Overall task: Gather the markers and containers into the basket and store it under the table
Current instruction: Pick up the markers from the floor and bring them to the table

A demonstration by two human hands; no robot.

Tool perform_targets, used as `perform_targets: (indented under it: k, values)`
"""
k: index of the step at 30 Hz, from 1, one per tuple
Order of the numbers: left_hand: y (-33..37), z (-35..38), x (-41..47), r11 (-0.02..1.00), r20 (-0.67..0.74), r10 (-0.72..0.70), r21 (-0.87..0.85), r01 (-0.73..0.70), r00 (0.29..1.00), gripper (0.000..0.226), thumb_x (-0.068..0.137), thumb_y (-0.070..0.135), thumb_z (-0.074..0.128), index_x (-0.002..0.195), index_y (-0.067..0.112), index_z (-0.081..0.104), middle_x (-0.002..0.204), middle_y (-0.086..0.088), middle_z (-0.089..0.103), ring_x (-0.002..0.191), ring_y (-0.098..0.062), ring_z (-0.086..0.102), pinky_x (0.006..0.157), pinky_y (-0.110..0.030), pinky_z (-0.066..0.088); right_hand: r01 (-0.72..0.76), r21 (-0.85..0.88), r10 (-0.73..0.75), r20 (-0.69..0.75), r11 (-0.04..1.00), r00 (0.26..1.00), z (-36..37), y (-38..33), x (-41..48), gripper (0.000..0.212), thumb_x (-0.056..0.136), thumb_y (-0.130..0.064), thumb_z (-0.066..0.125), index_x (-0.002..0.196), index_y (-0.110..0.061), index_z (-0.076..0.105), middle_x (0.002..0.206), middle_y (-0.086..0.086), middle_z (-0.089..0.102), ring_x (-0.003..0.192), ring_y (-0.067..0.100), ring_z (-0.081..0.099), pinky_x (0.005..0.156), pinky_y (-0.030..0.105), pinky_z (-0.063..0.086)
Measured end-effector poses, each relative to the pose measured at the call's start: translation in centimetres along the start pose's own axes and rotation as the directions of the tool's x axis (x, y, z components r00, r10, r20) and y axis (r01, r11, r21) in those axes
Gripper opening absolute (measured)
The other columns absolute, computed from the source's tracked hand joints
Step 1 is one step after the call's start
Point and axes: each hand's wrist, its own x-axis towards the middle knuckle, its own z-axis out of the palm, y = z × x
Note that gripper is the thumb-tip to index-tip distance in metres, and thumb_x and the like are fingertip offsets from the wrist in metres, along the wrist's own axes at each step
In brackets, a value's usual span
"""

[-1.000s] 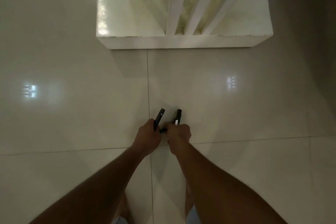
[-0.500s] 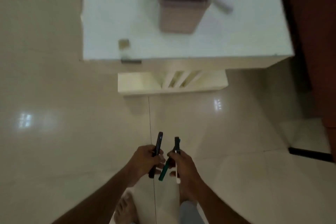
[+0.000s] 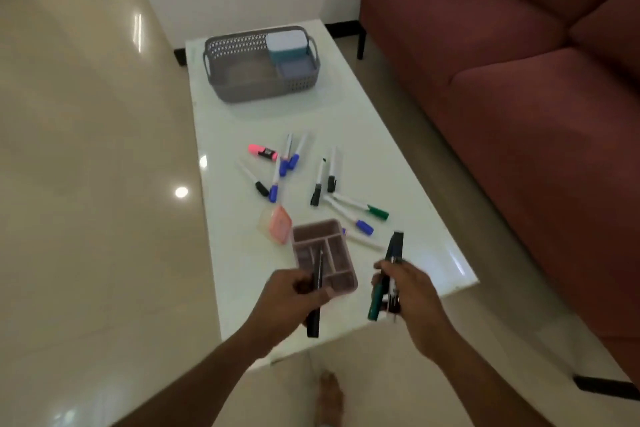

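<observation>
My left hand (image 3: 289, 298) grips a black marker (image 3: 316, 302) over the near end of the white table (image 3: 242, 270). My right hand (image 3: 407, 291) holds two or three markers (image 3: 388, 281), one green and the others dark. Just beyond my hands stands a pink divided organizer (image 3: 323, 258), with a small orange container (image 3: 275, 224) beside it. Several markers (image 3: 301, 173) with blue, black and green caps and a pink highlighter (image 3: 262, 151) lie scattered mid-table. At the far end, a grey perforated basket (image 3: 242, 87) holds a teal and white container (image 3: 289, 52).
A red sofa (image 3: 519, 87) runs along the table's right side with a narrow gap between. Glossy tiled floor (image 3: 86, 184) spreads to the left. My bare foot (image 3: 330, 399) shows below the table's near edge. A white wall stands behind the basket.
The view has swung up from the floor to the tabletop. Both hands have risen from the floor with the markers in them and now hover over the table's near end.
</observation>
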Motion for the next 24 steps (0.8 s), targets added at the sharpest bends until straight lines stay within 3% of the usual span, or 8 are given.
perform_targets:
  k: [2,4,8,10,15,19,22,24]
  values:
    - [3.0,-1.6,4.1,0.998,-0.044,0.056,0.016,-0.056,0.997,0.008,0.078,0.014,0.077,0.079,0.008,0.072,0.063,-0.001,0.067,0.059,-0.015,0.064,0.057,-0.029,0.054,0.038,0.031,-0.039,0.009,0.999,0.999,1.2,-4.0,4.2,0.016,0.097,-0.016,0.054,0.092,-0.007,0.067,0.075,0.008,0.066,0.073,0.023,0.061,0.066,0.036,0.053]
    - [5.0,-3.1,8.5,0.996,-0.134,0.082,0.05,-0.076,0.988,0.015,0.075,0.019,0.08,0.087,0.015,0.071,0.072,-0.002,0.071,0.066,-0.017,0.068,0.062,-0.031,0.055,0.011,0.002,-0.011,-0.009,1.0,1.0,2.5,-6.6,8.1,0.013,0.096,-0.017,0.057,0.093,-0.009,0.067,0.078,0.006,0.068,0.075,0.023,0.064,0.072,0.04,0.058]
    - [6.8,-6.0,16.9,0.989,-0.231,0.02,0.146,0.014,0.973,0.022,0.074,0.015,0.08,0.089,0.006,0.068,0.075,-0.012,0.071,0.071,-0.026,0.068,0.072,-0.04,0.058,-0.05,-0.163,0.058,0.043,0.985,0.997,4.7,-9.4,15.0,0.014,0.095,-0.018,0.056,0.101,-0.007,0.063,0.088,0.011,0.068,0.071,0.023,0.066,0.069,0.037,0.057]
    - [7.4,-6.6,19.7,0.974,-0.198,-0.018,0.216,0.062,0.98,0.024,0.073,0.015,0.079,0.088,0.002,0.066,0.081,-0.02,0.07,0.079,-0.034,0.069,0.079,-0.048,0.059,-0.051,-0.287,0.059,0.019,0.957,0.998,5.3,-10.1,17.7,0.017,0.094,-0.019,0.058,0.103,-0.005,0.062,0.092,0.012,0.067,0.069,0.023,0.066,0.062,0.034,0.056]
    - [7.7,-6.2,25.9,0.923,-0.127,-0.029,0.377,0.075,0.992,0.024,0.072,0.009,0.076,0.084,0.006,0.056,0.083,-0.015,0.062,0.073,-0.025,0.06,0.074,-0.042,0.057,-0.031,-0.504,-0.031,-0.114,0.863,0.993,6.8,-10.7,23.8,0.019,0.086,-0.017,0.063,0.093,0.0,0.063,0.081,0.014,0.064,0.062,0.03,0.066,0.063,0.039,0.059]
    - [6.5,-5.5,29.5,0.856,-0.084,0.011,0.515,0.034,0.996,0.024,0.073,0.004,0.071,0.085,0.003,0.051,0.07,-0.006,0.049,0.063,-0.018,0.052,0.052,-0.028,0.045,-0.085,-0.628,-0.044,-0.187,0.773,0.981,7.9,-10.6,27.1,0.015,0.083,-0.016,0.063,0.084,-0.001,0.062,0.081,0.019,0.07,0.072,0.035,0.073,0.068,0.042,0.06]
    - [5.9,-5.7,31.1,0.76,-0.006,0.079,0.648,-0.056,0.997,0.022,0.078,0.005,0.067,0.089,0.003,0.048,0.085,-0.013,0.059,0.08,-0.025,0.058,0.062,-0.029,0.044,-0.137,-0.662,-0.064,-0.27,0.737,0.961,9.1,-10.3,28.7,0.019,0.084,-0.018,0.061,0.087,0.001,0.061,0.085,0.019,0.07,0.07,0.033,0.069,0.062,0.037,0.055]
    - [6.0,-6.1,31.2,0.716,0.064,0.119,0.685,-0.13,0.991,0.021,0.082,0.009,0.065,0.088,0.006,0.044,0.088,-0.012,0.058,0.082,-0.024,0.055,0.064,-0.028,0.041,-0.141,-0.685,-0.098,-0.298,0.715,0.949,9.7,-10.1,28.9,0.028,0.086,-0.021,0.062,0.1,0.002,0.063,0.097,0.019,0.069,0.084,0.033,0.068,0.071,0.039,0.056]
